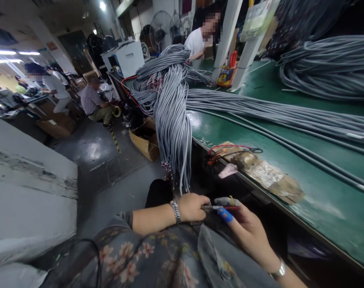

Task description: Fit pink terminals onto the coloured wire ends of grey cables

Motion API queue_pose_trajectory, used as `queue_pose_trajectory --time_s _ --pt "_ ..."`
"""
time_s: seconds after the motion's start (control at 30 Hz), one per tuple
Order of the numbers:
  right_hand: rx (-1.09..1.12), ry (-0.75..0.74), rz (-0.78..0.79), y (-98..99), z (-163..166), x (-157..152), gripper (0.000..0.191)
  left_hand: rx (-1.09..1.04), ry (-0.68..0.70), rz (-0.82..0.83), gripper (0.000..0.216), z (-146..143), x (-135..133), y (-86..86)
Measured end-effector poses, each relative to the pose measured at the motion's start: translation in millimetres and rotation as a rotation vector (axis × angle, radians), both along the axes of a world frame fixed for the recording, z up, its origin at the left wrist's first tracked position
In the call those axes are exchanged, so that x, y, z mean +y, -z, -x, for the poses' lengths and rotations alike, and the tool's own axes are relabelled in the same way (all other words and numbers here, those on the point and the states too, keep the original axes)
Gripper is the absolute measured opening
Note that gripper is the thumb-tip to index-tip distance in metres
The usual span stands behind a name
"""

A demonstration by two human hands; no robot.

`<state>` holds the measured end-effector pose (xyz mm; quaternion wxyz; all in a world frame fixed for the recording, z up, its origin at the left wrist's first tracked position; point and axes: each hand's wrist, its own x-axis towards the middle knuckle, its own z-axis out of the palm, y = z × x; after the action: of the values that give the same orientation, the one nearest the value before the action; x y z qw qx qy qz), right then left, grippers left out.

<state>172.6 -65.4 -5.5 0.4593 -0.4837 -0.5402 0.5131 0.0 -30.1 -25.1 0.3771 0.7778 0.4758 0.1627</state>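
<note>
Low in front of my body, my left hand (191,207) is closed around a thin grey cable (210,207), with a bit of it sticking out past the thumb. My right hand (250,229), with blue tape on the thumb and a grey wrap on a finger, pinches the cable's end. A red wire (232,208) shows between these fingers. Just beyond my left hand, a thick bundle of grey cables (174,120) drapes over the table edge, its cut ends hanging down near my lap.
More grey cables (260,110) run along the green table (326,216). A taped cardboard piece (269,176) with red and black leads lies at its edge. A coil (329,68) sits back right, an open carton (144,140) on the floor. Other people work farther off.
</note>
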Motion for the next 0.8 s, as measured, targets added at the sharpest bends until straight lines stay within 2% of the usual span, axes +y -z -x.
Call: queue_pose_trajectory --time_s 0.07,0.13,0.2,0.27,0.4,0.53,0.7,0.8 --pt "-0.037 0.052 -0.004 1.2 1 0 0.029 -0.053 0.002 0.03 0.01 1 -3 -2.5" --pt "-0.054 0.064 0.017 2.8 1 1 0.031 -0.232 -0.015 0.119 0.006 1 -7 -5.9" --pt "-0.054 0.038 0.035 4.0 1 3 0.034 -0.418 -0.044 0.241 0.017 1 -10 -9.6" --pt "-0.046 0.024 0.045 5.1 1 4 0.038 -0.505 -0.088 0.349 0.03 0 -12 -12.7" --pt "-0.006 0.091 0.103 6.4 3 6 0.036 -0.53 -0.176 0.469 0.039 1 -13 -15.2" --pt "0.055 0.127 0.13 1.7 6 11 0.033 -0.51 -0.159 0.587 0.042 4 -9 -16.3" --pt "0.086 -0.066 0.148 -9.2 8 25 0.035 -0.632 -0.122 0.757 0.046 3 6 -22.6" --pt "0.112 -0.085 0.145 -11.4 5 31 0.034 -0.675 -0.131 0.864 0.05 0 12 -25.3"
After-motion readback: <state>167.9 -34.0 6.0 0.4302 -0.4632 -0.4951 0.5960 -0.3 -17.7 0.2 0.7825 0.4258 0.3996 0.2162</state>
